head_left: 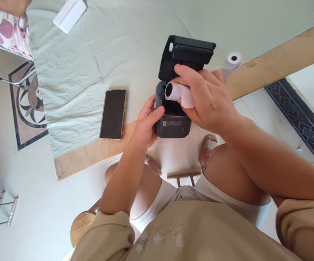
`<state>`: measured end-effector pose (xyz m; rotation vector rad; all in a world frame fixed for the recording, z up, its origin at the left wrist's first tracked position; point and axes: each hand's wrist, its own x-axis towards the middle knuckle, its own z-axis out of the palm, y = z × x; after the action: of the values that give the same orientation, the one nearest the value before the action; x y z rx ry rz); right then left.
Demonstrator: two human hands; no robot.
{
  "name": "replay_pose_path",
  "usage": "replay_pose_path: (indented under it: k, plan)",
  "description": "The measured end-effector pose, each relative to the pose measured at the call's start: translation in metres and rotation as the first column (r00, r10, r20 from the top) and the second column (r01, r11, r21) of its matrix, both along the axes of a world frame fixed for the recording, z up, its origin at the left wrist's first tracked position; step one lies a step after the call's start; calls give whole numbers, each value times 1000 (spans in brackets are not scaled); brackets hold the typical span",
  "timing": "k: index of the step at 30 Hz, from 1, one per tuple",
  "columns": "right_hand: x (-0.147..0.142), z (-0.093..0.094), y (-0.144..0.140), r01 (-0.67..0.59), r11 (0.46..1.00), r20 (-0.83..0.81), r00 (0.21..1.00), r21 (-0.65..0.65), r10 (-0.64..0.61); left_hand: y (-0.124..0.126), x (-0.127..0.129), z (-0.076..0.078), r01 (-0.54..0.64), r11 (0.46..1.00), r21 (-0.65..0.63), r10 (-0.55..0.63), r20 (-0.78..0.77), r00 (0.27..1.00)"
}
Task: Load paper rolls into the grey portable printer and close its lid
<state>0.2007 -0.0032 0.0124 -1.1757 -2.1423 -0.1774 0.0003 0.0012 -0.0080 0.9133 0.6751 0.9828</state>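
Table (pixel 268 69) – open printer (pixel 173 123) receives paper roll (pixel 178 94).

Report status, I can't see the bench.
Left hand steadies printer, lid open. Right hand holds paper roll over bay. Nothing blocking.

The right hand (pixel 206 98) covers most of the white paper roll (pixel 173 90) and the open bay of the black plastic label printer (pixel 173 125), whose front label print is too small to read. A white rectangular plastic block (pixel 69 14) is cut off by the top edge. The second white paper roll (pixel 233 59) is partly hidden behind the hand.
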Motion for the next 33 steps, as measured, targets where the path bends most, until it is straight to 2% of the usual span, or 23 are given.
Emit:
replay_pose_path:
  k: [4,10,14,18,20,22,24,26,27,29,31,33]
  plan:
    - [3,-1,5,-23,997,-95,995,69,30,-1,-1,1,4,1000,-13,-4,-15,1000]
    - [0,1,-2,-48,982,-138,988,185,74,-1,1,0,-81,996,-47,80,-23,997]
    - [-18,1,-16,-128,971,-165,973,202,162,-2,1,0,-95,995,-39,97,47,994]
    - [-24,0,-21,-229,946,-181,945,229,272,-1,1,-2,-88,995,-45,90,49,995]
    - [-18,2,-17,-225,949,-257,925,220,279,0,-1,-4,-83,996,-34,84,36,996]
    - [-7,3,-10,-159,966,-396,889,203,230,1,-3,-7,-62,998,-8,62,12,998]
    - [4,3,-1,-95,987,-548,823,128,150,2,-5,-10,-35,999,25,35,-20,999]
    - [14,2,7,-109,992,-686,727,-70,32,2,-7,-12,-27,998,58,30,-46,999]
    - [19,1,10,-149,971,-741,670,-189,-41,2,-7,-13,-27,997,72,31,-54,998]
    - [25,1,15,-254,896,-804,571,-365,-165,3,-8,-15,-33,995,93,39,-63,997]
    - [27,3,16,-322,848,-830,513,-421,-217,4,-8,-16,-41,994,101,48,-65,997]
    - [26,3,14,-341,836,-833,508,-429,-220,4,-8,-17,-39,994,102,45,-57,997]
